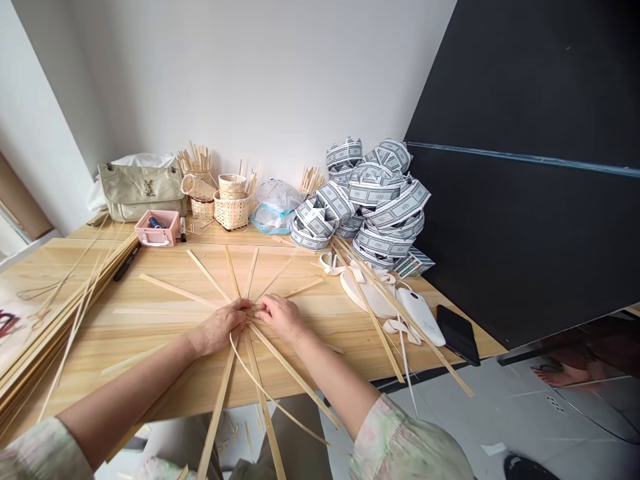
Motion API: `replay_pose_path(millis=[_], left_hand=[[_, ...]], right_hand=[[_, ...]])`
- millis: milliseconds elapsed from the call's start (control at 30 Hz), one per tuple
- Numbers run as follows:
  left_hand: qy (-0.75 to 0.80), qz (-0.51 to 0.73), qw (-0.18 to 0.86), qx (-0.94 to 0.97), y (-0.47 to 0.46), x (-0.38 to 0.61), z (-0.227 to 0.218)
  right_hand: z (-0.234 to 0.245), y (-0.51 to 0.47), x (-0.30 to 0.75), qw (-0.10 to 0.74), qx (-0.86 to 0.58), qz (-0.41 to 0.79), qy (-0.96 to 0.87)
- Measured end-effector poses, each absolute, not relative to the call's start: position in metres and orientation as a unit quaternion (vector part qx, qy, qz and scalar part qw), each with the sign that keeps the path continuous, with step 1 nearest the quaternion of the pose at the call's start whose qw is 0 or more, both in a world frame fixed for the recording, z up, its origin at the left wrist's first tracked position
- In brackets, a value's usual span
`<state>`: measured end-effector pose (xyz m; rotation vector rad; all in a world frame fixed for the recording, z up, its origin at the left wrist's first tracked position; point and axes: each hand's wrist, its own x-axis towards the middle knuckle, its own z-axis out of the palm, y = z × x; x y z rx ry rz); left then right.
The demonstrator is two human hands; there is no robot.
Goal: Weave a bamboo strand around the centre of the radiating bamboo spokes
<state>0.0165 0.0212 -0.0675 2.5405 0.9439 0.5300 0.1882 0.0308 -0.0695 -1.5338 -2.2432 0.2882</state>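
Flat bamboo strips (pixel 285 365) cross at one point on the wooden table and fan out like spokes, some reaching past the front edge. My left hand (pixel 223 327) lies over the left side of the crossing, fingers closed on the strips. Close to its right, my right hand (pixel 281 318) pinches at the centre with curled fingers; its fingertips partly hide what they grip. A thin, narrow bamboo strip (pixel 265 393) comes out by my left hand and curves down to the right over the table edge. Both hands nearly meet at the fingertips.
Long bamboo strips (pixel 75 307) are stacked at left. Behind stand a bag (pixel 145 190), a pink box (pixel 157 229), small woven baskets (pixel 231 211) and patterned woven pieces (pixel 385 200). At right lie scissors (pixel 331 261), a white device (pixel 420 313) and a phone (pixel 457 333).
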Motion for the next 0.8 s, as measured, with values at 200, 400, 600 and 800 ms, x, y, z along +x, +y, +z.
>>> replay_pose_path(millis=[200,400,600,800], left_hand=[[0.328,0.200,0.197,0.902,0.023,0.014,-0.065],[0.332,0.191,0.187,0.905,0.023,0.014,-0.063],[0.325,0.200,0.169,0.909,0.023,0.014,-0.066],[0.330,0.211,0.157,0.907,0.027,0.014,-0.078]], right_hand=[[-0.063,0.027,0.189,0.193,-0.549,0.140,-0.801],[-0.057,0.018,0.192,0.184,-0.520,0.131,-0.823],[-0.058,0.014,0.186,0.192,-0.556,0.109,-0.801],[-0.058,0.014,0.184,0.191,-0.580,0.123,-0.782]])
